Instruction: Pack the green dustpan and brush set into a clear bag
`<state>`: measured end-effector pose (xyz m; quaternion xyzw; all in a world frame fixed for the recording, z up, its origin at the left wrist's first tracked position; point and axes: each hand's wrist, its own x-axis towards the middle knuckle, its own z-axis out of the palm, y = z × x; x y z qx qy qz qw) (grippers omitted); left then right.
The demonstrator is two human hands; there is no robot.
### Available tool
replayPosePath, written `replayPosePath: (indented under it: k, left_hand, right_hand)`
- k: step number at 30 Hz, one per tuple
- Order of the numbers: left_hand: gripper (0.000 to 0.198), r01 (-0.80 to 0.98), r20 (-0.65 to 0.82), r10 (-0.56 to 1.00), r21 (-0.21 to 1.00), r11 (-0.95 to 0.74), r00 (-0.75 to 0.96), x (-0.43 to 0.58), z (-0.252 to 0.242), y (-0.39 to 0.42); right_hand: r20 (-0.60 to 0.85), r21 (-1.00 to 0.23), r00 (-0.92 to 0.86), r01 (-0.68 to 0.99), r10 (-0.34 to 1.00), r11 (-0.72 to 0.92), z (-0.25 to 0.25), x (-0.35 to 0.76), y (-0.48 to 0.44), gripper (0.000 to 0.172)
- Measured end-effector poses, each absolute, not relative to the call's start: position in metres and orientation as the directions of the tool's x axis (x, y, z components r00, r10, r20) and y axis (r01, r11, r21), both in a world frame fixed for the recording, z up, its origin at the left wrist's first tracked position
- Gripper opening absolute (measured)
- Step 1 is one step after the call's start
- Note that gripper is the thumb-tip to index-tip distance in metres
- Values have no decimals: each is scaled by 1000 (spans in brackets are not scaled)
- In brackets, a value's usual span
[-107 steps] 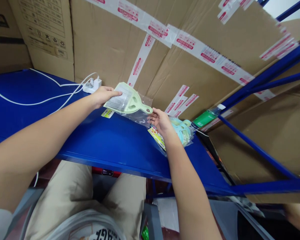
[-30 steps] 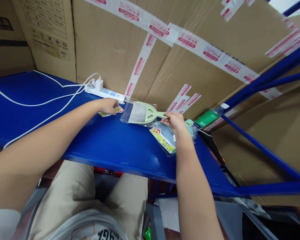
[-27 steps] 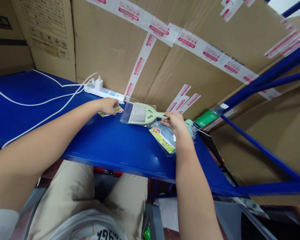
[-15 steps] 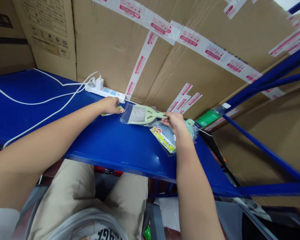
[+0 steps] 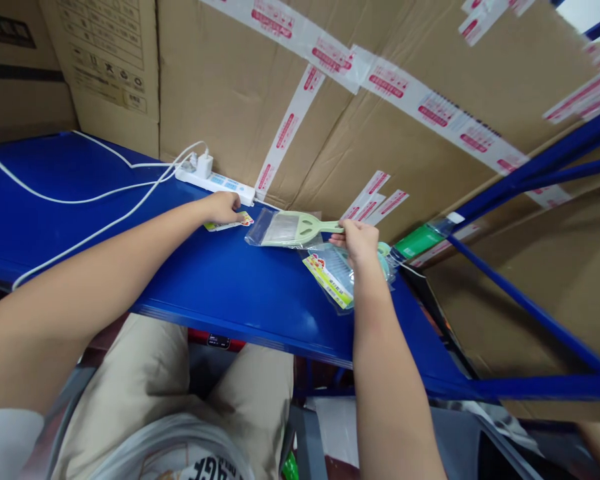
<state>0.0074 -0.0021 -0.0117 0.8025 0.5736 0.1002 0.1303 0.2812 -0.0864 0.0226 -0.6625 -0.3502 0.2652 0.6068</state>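
My right hand [image 5: 359, 241] is closed round the handle of a pale green mini dustpan [image 5: 306, 229], with white brush bristles showing in its pan. A clear plastic bag [image 5: 259, 225] lies around the pan end. Below the right wrist, a second set in light blue [image 5: 344, 261] lies wrapped in clear plastic, with a yellow and white printed label [image 5: 330, 280]; my wrist covers part of it. Further left, my left hand [image 5: 225, 208] has its fingers closed on a small printed card [image 5: 229, 223], whose edge sticks out under the fingers.
The blue tabletop [image 5: 230, 287] carries a white power strip [image 5: 225, 183] with a plugged-in charger and white cables [image 5: 105, 223]. Taped cardboard [image 5: 220, 87] rises behind it. A green-labelled bottle [image 5: 420, 239] lies beside blue metal bars [image 5: 520, 293] at right.
My right hand and the green dustpan have shifted slightly to the right over the blue set. The left hand stays on the card. The whole view has moved a little.
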Motion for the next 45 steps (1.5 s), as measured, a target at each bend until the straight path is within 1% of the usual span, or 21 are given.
replayPosePath:
  k: [5, 12, 14, 16, 19, 22, 29, 33, 35, 38, 41, 45]
  left_hand:
    - [52, 889, 15, 945, 335, -312, 326, 7, -10, -5]
    - [49, 888, 12, 939, 320, -330, 345, 8, -8, -10]
    - [50, 886, 9, 936, 320, -336, 352, 7, -7, -11]
    - [50, 884, 1, 935, 324, -337, 356, 7, -6, -12]
    - [49, 878, -3, 933, 341, -337, 360, 6, -4, -14]
    - [48, 872, -4, 935, 362, -329, 354, 6, -3, -16]
    - [54, 875, -17, 937, 364, -320, 349, 5, -2, -15]
    - [61, 863, -22, 930, 381, -331, 367, 3, -4, -10]
    - [64, 858, -32, 926, 388, -336, 376, 1, -5, -7]
    - [69, 857, -46, 915, 371, -356, 400, 0, -6, -4]
    - [74, 862, -56, 904, 329, -384, 424, 0, -5, -5]
    - [70, 870, -45, 897, 267, -413, 440, 3, -3, -9]
  right_hand:
    - [135, -978, 604, 209, 786, 7, 39, 276, -90, 20]
    - [320, -886, 509, 459, 799, 62, 84, 267, -86, 24]
    - [335, -862, 483, 503, 809, 57, 91, 263, -80, 24]
    - [338, -858, 464, 510, 819, 66, 94, 260, -73, 23]
    - [334, -871, 443, 483, 832, 92, 91, 254, -64, 22]
    - [302, -889, 448, 451, 842, 79, 85, 247, -62, 21]
    - [161, -944, 507, 329, 847, -18, 62, 243, -68, 15]
    - [110, -979, 546, 204, 830, -5, 47, 249, -73, 20]
    - [64, -988, 575, 153, 816, -31, 41, 251, -77, 22]
    - [7, -990, 594, 115, 804, -76, 35, 255, -82, 23]
    - [2, -992, 581, 104, 814, -72, 31, 260, -82, 23]
    - [7, -995, 553, 83, 833, -46, 29, 262, -80, 26]
